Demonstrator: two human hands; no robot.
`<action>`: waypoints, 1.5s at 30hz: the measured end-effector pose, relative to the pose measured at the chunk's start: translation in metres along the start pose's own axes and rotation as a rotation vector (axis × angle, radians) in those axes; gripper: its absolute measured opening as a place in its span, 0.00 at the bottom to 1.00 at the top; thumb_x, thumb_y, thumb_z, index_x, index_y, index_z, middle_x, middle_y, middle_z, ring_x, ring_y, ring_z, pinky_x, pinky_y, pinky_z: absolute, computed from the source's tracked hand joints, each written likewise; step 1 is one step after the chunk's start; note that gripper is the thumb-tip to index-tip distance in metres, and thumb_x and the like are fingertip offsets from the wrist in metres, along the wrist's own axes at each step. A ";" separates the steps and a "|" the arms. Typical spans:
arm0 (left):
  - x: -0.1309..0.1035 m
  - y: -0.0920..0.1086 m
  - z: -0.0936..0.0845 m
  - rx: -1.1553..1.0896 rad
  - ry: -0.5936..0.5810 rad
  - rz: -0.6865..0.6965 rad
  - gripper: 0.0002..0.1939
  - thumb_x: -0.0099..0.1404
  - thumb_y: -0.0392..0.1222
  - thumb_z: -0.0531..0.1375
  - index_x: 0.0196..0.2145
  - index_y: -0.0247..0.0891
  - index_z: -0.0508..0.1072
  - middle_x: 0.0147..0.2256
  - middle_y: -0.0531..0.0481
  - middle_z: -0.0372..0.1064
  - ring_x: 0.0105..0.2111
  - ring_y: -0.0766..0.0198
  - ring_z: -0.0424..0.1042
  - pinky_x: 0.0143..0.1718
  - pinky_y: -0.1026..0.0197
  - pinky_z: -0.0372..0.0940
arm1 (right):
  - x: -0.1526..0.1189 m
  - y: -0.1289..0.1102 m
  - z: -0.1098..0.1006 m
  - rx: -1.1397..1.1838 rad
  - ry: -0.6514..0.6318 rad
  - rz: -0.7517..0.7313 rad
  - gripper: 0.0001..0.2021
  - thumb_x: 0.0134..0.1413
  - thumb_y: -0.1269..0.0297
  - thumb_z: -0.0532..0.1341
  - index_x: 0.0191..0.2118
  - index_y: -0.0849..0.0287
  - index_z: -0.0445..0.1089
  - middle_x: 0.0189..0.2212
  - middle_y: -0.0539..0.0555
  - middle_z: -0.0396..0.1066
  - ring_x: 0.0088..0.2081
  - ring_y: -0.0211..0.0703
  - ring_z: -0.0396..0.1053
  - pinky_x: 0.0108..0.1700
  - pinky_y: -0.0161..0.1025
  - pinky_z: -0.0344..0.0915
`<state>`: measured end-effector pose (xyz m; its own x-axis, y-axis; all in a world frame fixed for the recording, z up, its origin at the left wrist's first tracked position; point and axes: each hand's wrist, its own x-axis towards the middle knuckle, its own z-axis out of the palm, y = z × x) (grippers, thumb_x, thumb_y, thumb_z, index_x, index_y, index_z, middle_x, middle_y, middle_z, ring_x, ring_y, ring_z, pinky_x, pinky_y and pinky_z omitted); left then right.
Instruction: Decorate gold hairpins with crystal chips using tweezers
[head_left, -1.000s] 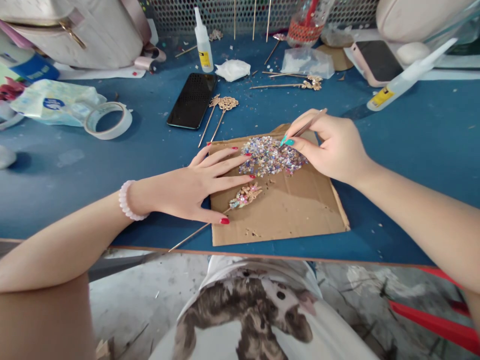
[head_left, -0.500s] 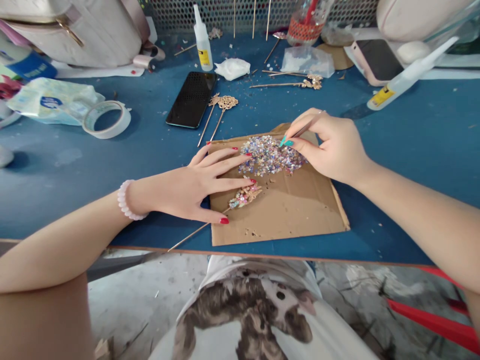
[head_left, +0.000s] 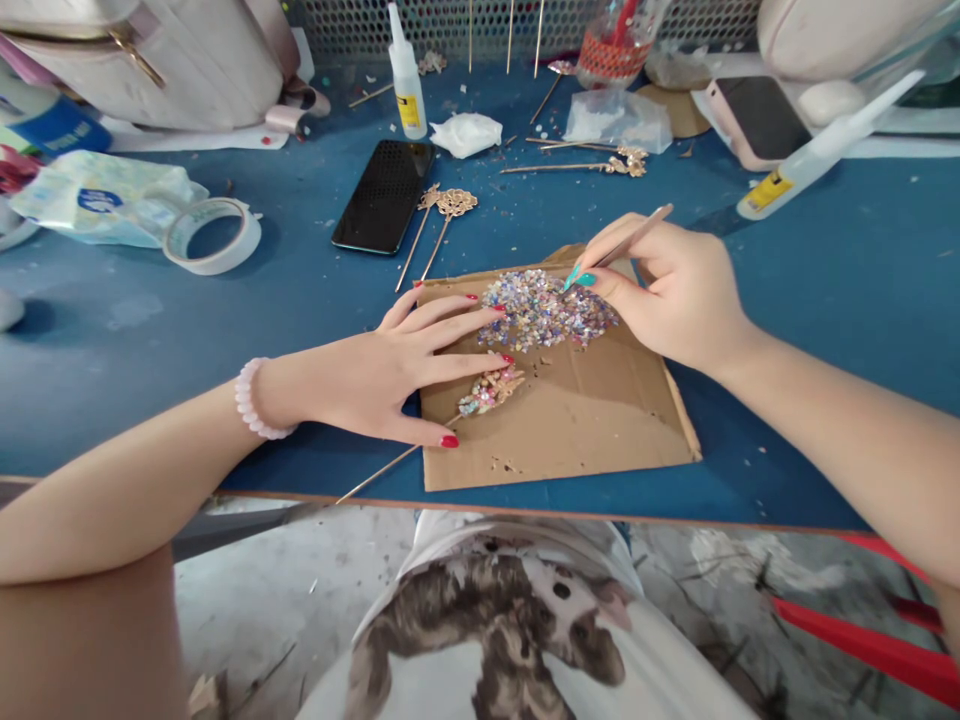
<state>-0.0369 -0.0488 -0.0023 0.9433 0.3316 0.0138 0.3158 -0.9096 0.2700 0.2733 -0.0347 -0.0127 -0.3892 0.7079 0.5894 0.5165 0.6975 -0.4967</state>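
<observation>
Slender tool (head_left: 634,236) sits pinched in right hand (head_left: 684,285).

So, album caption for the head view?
Right hand holds slim metallic tool at glittering multicoloured chip pile on brown cardboard.

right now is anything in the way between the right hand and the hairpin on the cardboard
Partly: the index finger of the left hand lies along the upper edge of the hairpin, toward the right hand. Otherwise only the gems and bare cardboard lie between.
</observation>
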 end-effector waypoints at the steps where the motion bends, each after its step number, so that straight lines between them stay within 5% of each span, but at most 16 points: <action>1: 0.000 0.000 0.000 -0.005 0.007 0.002 0.41 0.67 0.65 0.60 0.71 0.54 0.50 0.74 0.42 0.39 0.72 0.37 0.40 0.71 0.28 0.34 | 0.000 -0.002 0.000 0.026 0.003 0.009 0.02 0.63 0.64 0.62 0.37 0.52 0.71 0.38 0.52 0.78 0.43 0.48 0.77 0.47 0.48 0.74; 10: -0.002 -0.001 0.001 -0.022 0.031 0.011 0.44 0.65 0.66 0.61 0.71 0.54 0.49 0.73 0.43 0.43 0.72 0.38 0.42 0.71 0.27 0.33 | -0.008 -0.035 0.007 0.065 -0.105 -0.137 0.04 0.64 0.67 0.62 0.38 0.50 0.69 0.35 0.50 0.77 0.39 0.44 0.77 0.43 0.43 0.74; 26: -0.004 -0.003 0.004 -0.028 0.045 0.023 0.48 0.65 0.68 0.60 0.72 0.50 0.42 0.73 0.39 0.43 0.72 0.37 0.41 0.70 0.25 0.35 | -0.009 -0.039 0.012 -0.002 -0.143 -0.299 0.04 0.63 0.71 0.62 0.37 0.54 0.69 0.30 0.50 0.75 0.38 0.45 0.73 0.43 0.43 0.72; 45: -0.003 -0.003 0.003 -0.014 0.068 0.027 0.43 0.64 0.69 0.60 0.69 0.51 0.53 0.71 0.40 0.46 0.70 0.36 0.46 0.70 0.28 0.35 | -0.004 -0.031 0.006 0.041 -0.132 -0.188 0.03 0.64 0.66 0.63 0.38 0.48 0.71 0.35 0.50 0.78 0.40 0.44 0.77 0.42 0.43 0.74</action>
<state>-0.0403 -0.0478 -0.0061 0.9423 0.3234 0.0870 0.2880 -0.9151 0.2823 0.2547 -0.0584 -0.0037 -0.5732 0.5720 0.5868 0.3952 0.8202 -0.4136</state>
